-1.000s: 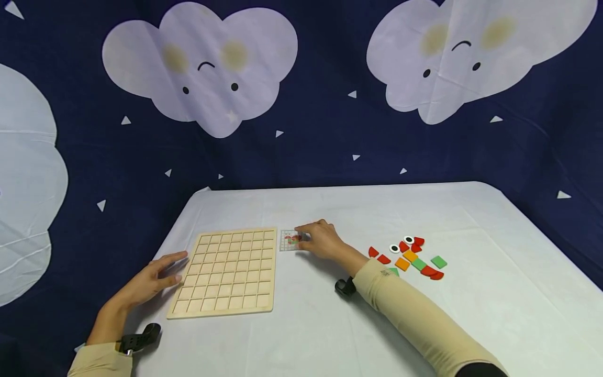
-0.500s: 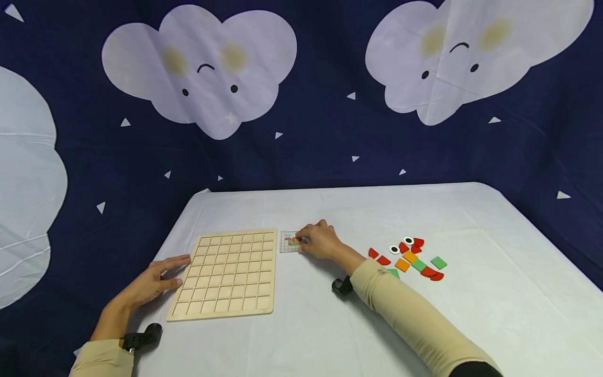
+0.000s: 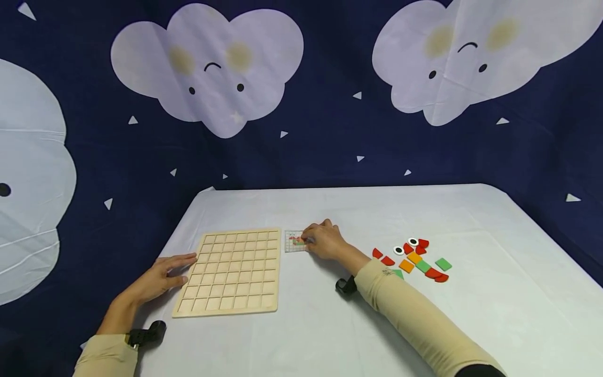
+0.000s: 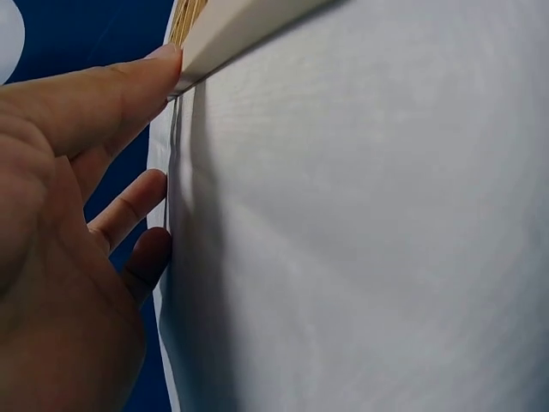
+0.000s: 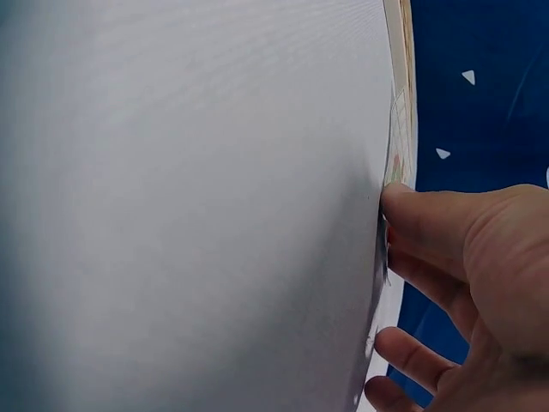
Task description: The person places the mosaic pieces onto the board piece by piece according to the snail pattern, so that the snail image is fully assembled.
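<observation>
A square wooden grid board (image 3: 230, 272) lies on the table's left side. Along its left edge rests my left hand (image 3: 157, 280), thumb and fingers fairly straight; in the left wrist view the thumb (image 4: 129, 94) touches the board's side (image 4: 232, 39). Just right of the board lies a small pattern card (image 3: 292, 246) with a grid and a coloured picture. My right hand (image 3: 326, 242) pinches the card's right end, thumb and bent index finger covering part of it. From the right wrist view, the thumb (image 5: 429, 215) meets the card's edge (image 5: 397, 137).
Several red, orange and green flat pieces (image 3: 422, 266) and two white eye discs (image 3: 398, 251) lie loose at the right, partly behind the right sleeve (image 3: 405, 309). A white cloth (image 3: 306, 335) covers the table. A dark blue cloud-printed curtain (image 3: 320, 162) hangs behind.
My right fingers have drawn closer together and slid slightly right over the card. The card and board keep their places beside each other. My left hand stays at the board's edge.
</observation>
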A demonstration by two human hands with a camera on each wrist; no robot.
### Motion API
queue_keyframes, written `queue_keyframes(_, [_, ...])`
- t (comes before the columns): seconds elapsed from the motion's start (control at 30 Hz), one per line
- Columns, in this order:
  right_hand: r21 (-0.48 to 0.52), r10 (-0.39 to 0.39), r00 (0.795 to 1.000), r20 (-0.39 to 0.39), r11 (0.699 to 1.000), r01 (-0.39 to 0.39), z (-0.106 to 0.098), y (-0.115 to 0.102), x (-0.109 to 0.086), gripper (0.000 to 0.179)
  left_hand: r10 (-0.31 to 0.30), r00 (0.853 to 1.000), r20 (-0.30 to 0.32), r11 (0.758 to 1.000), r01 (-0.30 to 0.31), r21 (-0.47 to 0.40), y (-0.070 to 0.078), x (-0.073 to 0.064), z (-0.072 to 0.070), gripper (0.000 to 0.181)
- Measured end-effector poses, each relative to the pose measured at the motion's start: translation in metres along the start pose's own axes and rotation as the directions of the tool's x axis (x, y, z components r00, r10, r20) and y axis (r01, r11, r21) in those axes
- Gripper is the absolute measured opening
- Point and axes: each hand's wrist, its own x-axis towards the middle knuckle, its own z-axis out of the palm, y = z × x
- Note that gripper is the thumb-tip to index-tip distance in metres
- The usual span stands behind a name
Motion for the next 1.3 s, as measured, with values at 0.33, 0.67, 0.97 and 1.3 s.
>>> queue_keyframes(0.33, [-0.044, -0.020, 1.000, 0.018, 0.999, 0.021, -0.010, 0.014, -0.010, 0.031, -0.037, 0.999, -0.006, 0.998, 0.037, 0.043, 0.016, 0.005, 0.011, 0.049])
queue_keyframes(0.67, [-0.068, -0.052, 0.998, -0.029, 0.996, 0.050, -0.022, 0.047, -0.035, 0.028, -0.046, 0.999, 0.017, 0.996, 0.044, 0.082, 0.046, 0.012, 0.035, 0.050])
queue_keyframes(0.97, [-0.061, -0.048, 0.998, -0.031, 0.997, 0.046, -0.037, 0.077, -0.053, 0.029, -0.024, 0.999, 0.031, 0.985, 0.019, 0.174, 0.069, 0.024, 0.063, 0.052])
queue_keyframes(1.3, [-0.036, 0.025, 1.000, -0.018, 0.999, -0.026, -0.050, 0.117, -0.074, 0.031, 0.014, 1.000, 0.004, 0.975, -0.014, 0.222, 0.100, 0.037, 0.094, 0.051])
